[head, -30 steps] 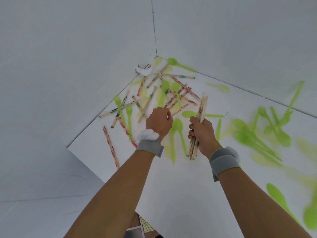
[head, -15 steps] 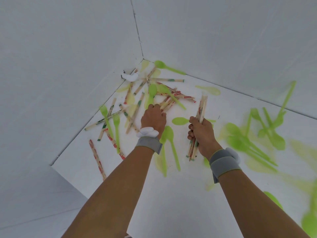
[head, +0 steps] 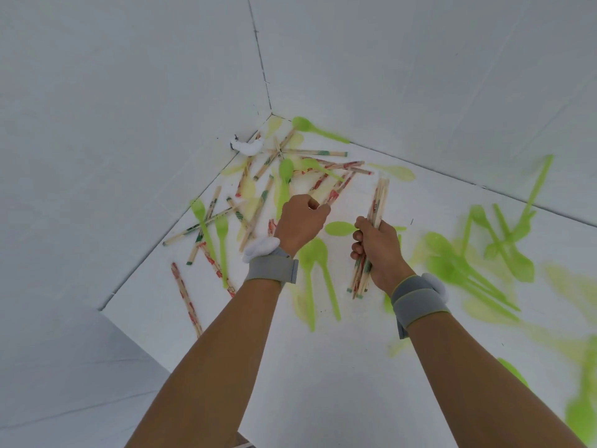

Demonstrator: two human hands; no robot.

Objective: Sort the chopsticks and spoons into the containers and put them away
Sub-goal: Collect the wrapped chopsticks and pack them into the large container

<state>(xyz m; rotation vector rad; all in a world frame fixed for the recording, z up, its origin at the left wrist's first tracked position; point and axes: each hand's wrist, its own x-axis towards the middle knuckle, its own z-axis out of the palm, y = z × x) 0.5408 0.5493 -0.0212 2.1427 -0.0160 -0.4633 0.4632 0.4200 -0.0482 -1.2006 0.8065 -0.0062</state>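
Spoons (head: pixel 318 270) between hands; chopsticks (head: pixel 255 215) scattered leftward.

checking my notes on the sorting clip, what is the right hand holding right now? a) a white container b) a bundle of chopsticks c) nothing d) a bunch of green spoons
b: the right hand is closed around a bundle of chopsticks that sticks out above and below the fist, while the green spoons lie loose on the white surface.
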